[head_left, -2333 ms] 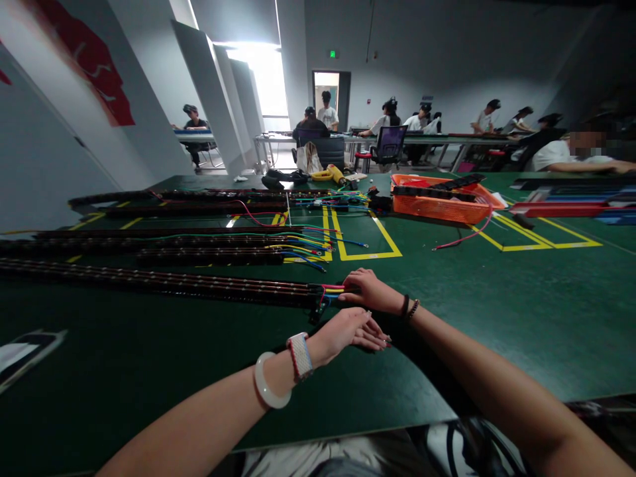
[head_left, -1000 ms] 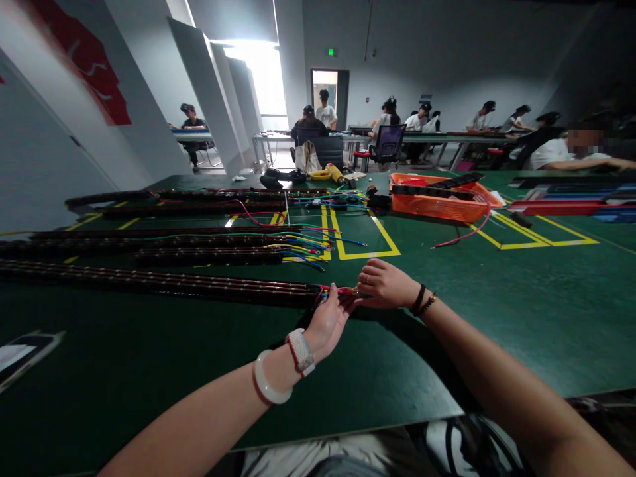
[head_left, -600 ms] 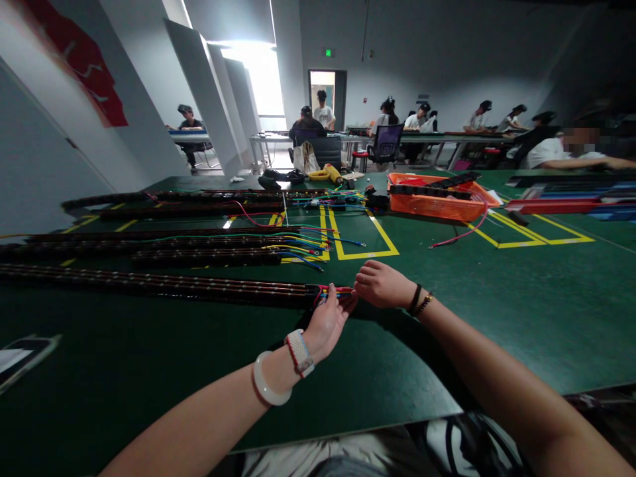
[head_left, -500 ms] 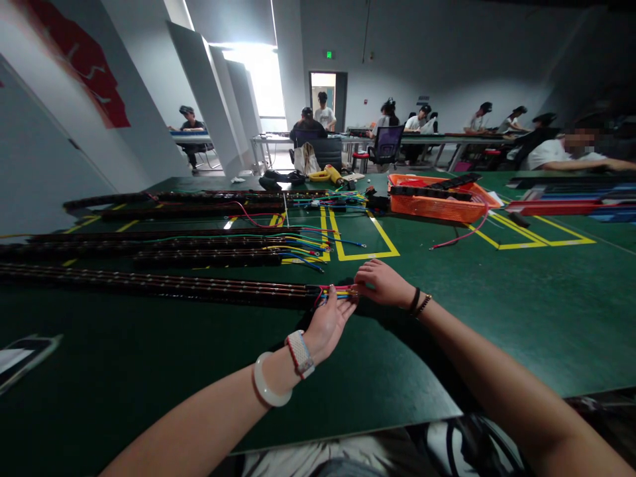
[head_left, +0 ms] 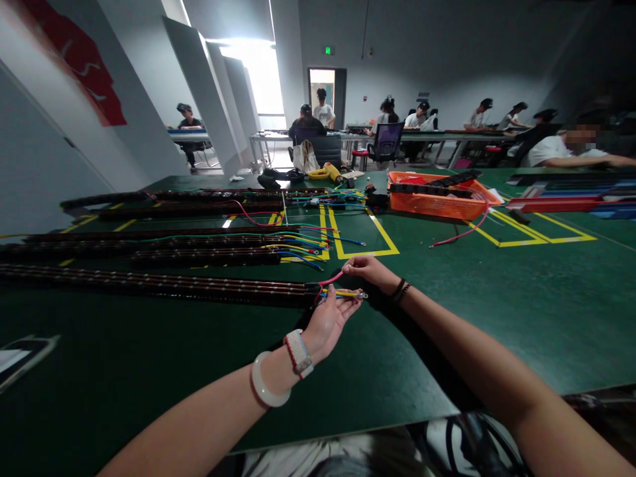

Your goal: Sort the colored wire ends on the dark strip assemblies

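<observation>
A long black cable chain (head_left: 199, 285) with brown cables along it lies on the green table (head_left: 199, 371). Several coloured wires come out of its right end. My left hand (head_left: 328, 324) is palm up under this end, its thumb pressing yellow and blue wires (head_left: 345, 294) against the fingers. Past the fingertips pokes a metal ring terminal (head_left: 365, 296). Above and to the right, my right hand (head_left: 370, 270) pinches the tip of a red wire (head_left: 332, 279), bending it up and away from the others.
More cable chains (head_left: 209, 255) with loose coloured wires lie beyond. An orange basket (head_left: 437, 207) holds black chain pieces, and a yellow heat gun (head_left: 325, 173) rests near the far edge. A phone-like object (head_left: 24, 358) lies at left. Several people sit at other tables.
My right hand has moved up and slightly left, lifting the red wire away from the bundle. The yellow wire and ring terminal now show at my left fingertips.
</observation>
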`<state>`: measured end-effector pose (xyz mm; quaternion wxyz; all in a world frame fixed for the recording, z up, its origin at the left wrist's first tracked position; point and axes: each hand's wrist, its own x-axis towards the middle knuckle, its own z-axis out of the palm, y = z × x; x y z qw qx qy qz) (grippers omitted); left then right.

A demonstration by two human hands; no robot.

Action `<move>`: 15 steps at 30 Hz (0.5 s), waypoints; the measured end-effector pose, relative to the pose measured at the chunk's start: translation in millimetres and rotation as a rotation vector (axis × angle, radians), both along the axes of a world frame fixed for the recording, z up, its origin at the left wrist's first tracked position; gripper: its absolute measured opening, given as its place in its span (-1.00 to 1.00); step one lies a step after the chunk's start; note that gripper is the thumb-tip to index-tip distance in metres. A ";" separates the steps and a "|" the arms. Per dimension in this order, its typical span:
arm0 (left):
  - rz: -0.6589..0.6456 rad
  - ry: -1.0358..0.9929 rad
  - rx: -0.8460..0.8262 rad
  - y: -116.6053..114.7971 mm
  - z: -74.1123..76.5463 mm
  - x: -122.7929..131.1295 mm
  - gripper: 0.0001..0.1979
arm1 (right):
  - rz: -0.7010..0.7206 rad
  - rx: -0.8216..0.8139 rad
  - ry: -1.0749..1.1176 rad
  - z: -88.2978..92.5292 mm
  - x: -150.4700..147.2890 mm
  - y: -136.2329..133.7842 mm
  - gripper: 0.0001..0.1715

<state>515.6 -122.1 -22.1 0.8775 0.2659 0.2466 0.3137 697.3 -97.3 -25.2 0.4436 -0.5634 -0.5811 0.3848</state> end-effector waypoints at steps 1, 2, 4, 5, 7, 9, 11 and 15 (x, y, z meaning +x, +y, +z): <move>0.000 0.002 -0.005 0.2 0.0 -0.1 -0.59 | 0.001 0.001 -0.017 -0.1 0.1 -1.0 -0.51; 0.002 0.004 -0.012 0.4 0.0 0.0 -0.59 | 0.010 -0.002 -0.036 -0.3 0.7 -2.9 -0.50; 0.010 0.009 -0.028 0.5 0.2 0.1 -0.61 | 0.051 -0.010 -0.086 0.0 3.0 -9.1 -0.49; 0.015 0.011 -0.031 0.5 0.3 0.1 -0.61 | 0.066 -0.007 -0.135 1.3 4.6 -13.0 -0.49; 0.021 0.015 -0.030 0.6 0.4 0.1 -0.63 | 0.063 0.042 -0.299 7.1 8.0 -21.1 -0.49; 0.019 0.015 -0.027 0.6 0.5 -0.2 -0.64 | 0.050 0.119 -0.481 16.4 11.2 -28.3 -0.51; 0.013 0.011 -0.026 0.8 0.8 -0.6 -0.63 | 0.111 0.163 -0.601 26.4 13.6 -33.7 -0.51; -0.007 0.013 -0.014 1.1 1.8 -1.1 -0.60 | 0.344 0.175 -0.712 36.2 14.4 -37.7 -0.45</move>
